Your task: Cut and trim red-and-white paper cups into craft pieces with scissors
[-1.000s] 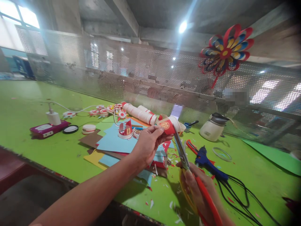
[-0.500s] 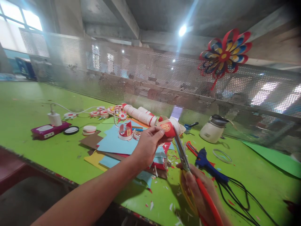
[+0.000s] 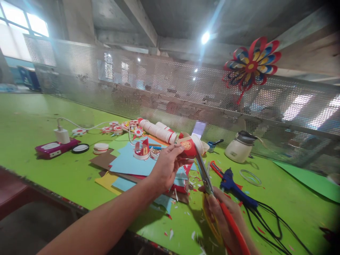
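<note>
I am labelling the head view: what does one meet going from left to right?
Pink phone, black lid, left hand, paper cup, white pot, green sheet.

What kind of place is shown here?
Probably a paper-craft workbench in a workshop hall: coloured paper sheets and a glue gun lie on the green table, and the right hand holds scissors to a paper cup in the left hand.
</note>
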